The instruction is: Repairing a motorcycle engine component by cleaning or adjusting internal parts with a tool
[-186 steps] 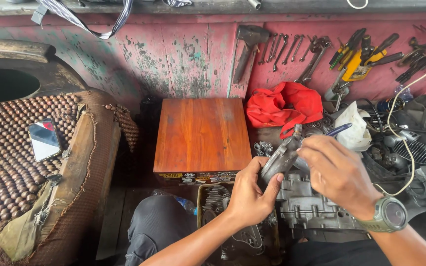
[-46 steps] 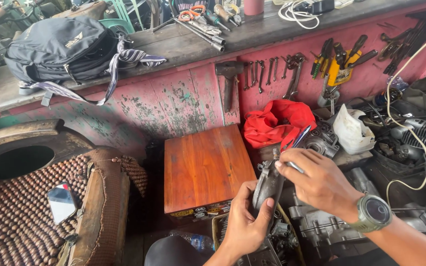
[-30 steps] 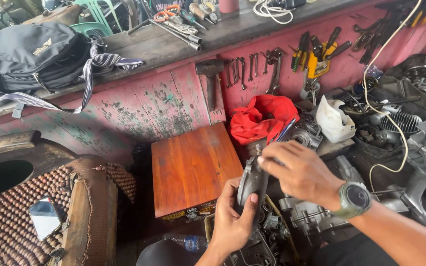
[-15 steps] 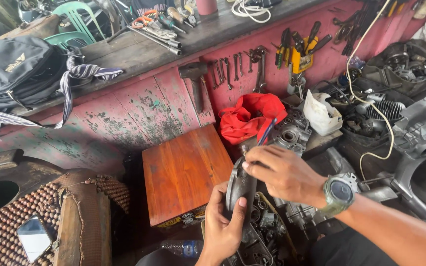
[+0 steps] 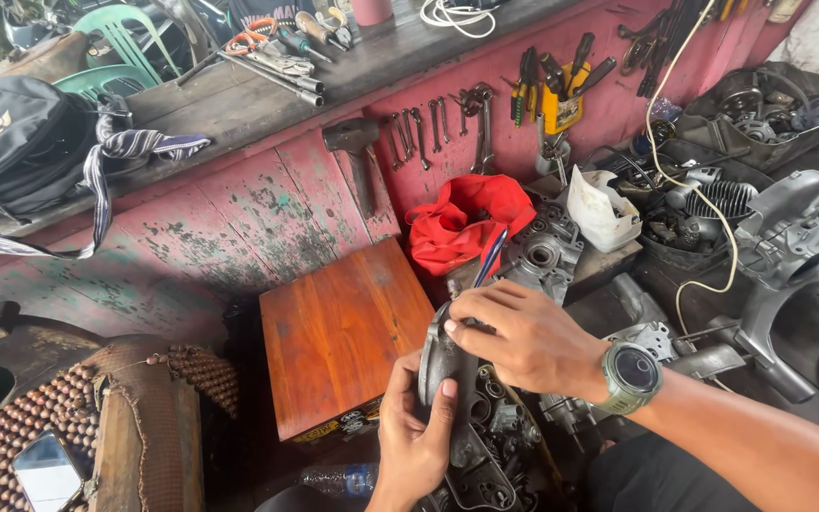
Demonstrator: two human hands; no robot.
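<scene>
Gripping a grey engine casing (image 5: pixel 443 365) at lower centre, the left hand (image 5: pixel 414 436) curls its fingers round it (thumb up), while the right hand (image 5: pixel 523 337) pinches a blue-handled tool (image 5: pixel 488 258).

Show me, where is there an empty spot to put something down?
The wooden box top is bare, between the red cloth and the beaded seat. Right of the hands, engine parts and cables crowd the floor. The upper shelf holds tools and a backpack.

Soft, even daylight fills the scene with no harsh glare, the hands (image 5: pixel 485 379) and red cloth (image 5: pixel 462 228) sharp and bright, deep shadow pooling under the wooden box (image 5: pixel 343 332), and straight lines bowing slightly toward the edges.
</scene>
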